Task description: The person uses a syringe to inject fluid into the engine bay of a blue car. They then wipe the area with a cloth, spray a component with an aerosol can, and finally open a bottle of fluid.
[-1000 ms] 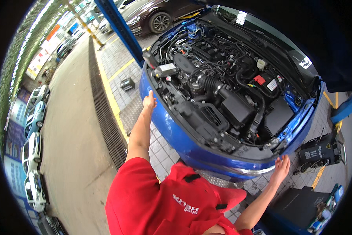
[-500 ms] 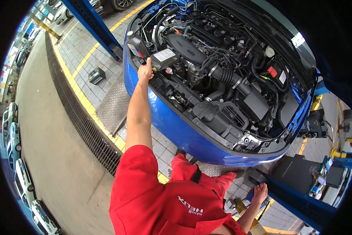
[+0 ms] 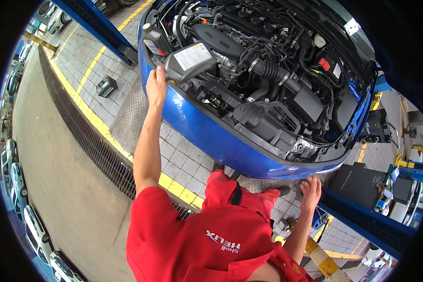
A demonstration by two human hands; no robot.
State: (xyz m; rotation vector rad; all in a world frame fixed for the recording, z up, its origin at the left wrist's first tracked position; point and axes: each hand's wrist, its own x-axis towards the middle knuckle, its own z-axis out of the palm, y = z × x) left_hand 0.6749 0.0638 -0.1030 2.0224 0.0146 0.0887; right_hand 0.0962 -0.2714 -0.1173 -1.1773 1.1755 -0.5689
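My left hand [image 3: 156, 87] is closed on a grey oil bottle [image 3: 182, 66]. The bottle lies tilted on its side, its white label facing up, over the front edge of the engine bay [image 3: 230, 115]. Beside it, farther left, a second grey oil bottle [image 3: 156, 41] with a lighter cap stands on the car's front. My right hand [image 3: 310, 190] is empty with its fingers apart and slightly bent, near the lower right edge of the blue bumper [image 3: 263, 171]. Whether it touches the bumper I cannot tell.
The blue car's bonnet is up, showing the corrugated air hose [image 3: 270, 70]. A blue lift post [image 3: 96, 28] rises at far left and a blue beam [image 3: 367, 225] crosses at right. A car battery [image 3: 106, 87] sits on the tiles. Near the beam is a black case [image 3: 355, 183].
My left hand has drawn the oil bottle back toward me and to the left. My right hand has come up from lower down to near the bumper. The view has shifted slightly.
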